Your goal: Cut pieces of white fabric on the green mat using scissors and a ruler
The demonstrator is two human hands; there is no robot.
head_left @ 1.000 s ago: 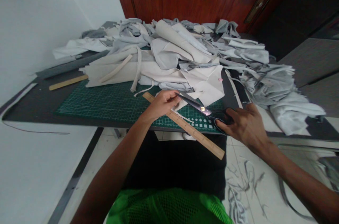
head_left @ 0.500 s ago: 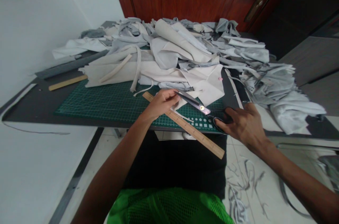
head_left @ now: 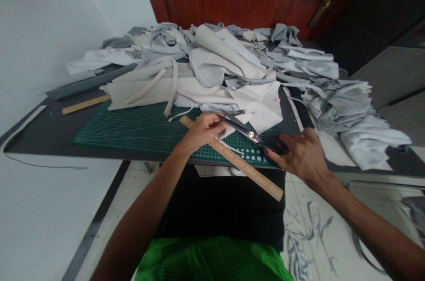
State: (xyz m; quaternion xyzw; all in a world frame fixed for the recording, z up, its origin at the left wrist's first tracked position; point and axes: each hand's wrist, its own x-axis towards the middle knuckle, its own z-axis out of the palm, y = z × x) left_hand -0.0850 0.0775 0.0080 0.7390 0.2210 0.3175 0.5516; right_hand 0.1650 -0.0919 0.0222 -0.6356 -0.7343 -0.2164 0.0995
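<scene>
My right hand [head_left: 300, 152] grips the black handles of a pair of scissors [head_left: 251, 134], with fingers and thumb through the loops. The blades point left, and their tips reach my left hand [head_left: 208, 129]. My left hand is closed in a pinch on a small piece of cream fabric [head_left: 229, 131], mostly hidden by the fingers and blades. A thin strip [head_left: 230, 146] trails from beside it. Beneath my left hand a wooden ruler [head_left: 247, 168] lies slantwise, its near end sticking out past the table edge. A green cutting mat [head_left: 139, 126] lies under these things.
Large cream fabric pieces [head_left: 146, 88] lie across the mat's far side. Grey and white fabric heaps [head_left: 352, 99] spread along the back and right of the table. A second wooden ruler [head_left: 85, 104] is at the left. Fabric scraps [head_left: 299, 254] litter the floor at right.
The scissors and my right hand have shifted slightly left, towards my left hand. My left hand stays almost in place with the fabric, and the ruler lies as before.
</scene>
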